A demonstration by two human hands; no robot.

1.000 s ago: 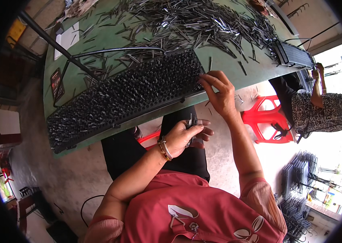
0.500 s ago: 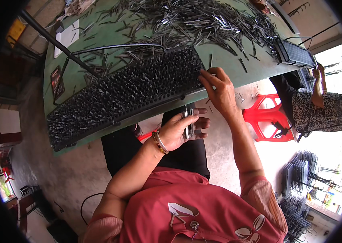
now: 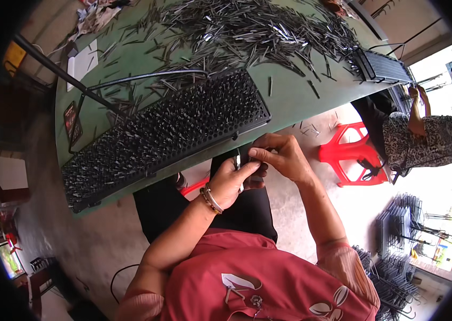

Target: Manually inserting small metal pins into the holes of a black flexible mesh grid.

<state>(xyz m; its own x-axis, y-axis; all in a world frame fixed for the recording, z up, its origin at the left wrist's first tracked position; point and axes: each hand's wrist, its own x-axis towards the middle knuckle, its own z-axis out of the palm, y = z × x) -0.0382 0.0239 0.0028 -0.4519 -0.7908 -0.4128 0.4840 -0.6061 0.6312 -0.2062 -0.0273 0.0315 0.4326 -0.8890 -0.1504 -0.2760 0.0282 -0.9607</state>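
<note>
My left hand (image 3: pixel 231 182) is closed around a few slim, shiny metal strips (image 3: pixel 238 160), held over my lap just below the table's near edge. Close against its fingertips, my right hand (image 3: pixel 285 156) has thumb and fingers pinched together. Whatever lies in that pinch is too small and dark to make out. Beyond both hands a long black rack (image 3: pixel 251 127), perforated with rows of holes, lies along the table edge. Many dark slim pieces (image 3: pixel 183 115) stand upright in it, while a row of holes shows bare along its near side.
A heap of loose dark metal strips (image 3: pixel 247 32) covers the far part of the green table (image 3: pixel 290 101). Black bars (image 3: pixel 71 72) rise at the left. A red stool (image 3: pixel 343 152) and a co-worker (image 3: pixel 424 136) are at the right, with stacked black racks (image 3: pixel 397 230) below.
My right hand has drawn back from the rack's right end to my left hand. The left hand's fingers have curled in from being spread. The view has shifted slightly.
</note>
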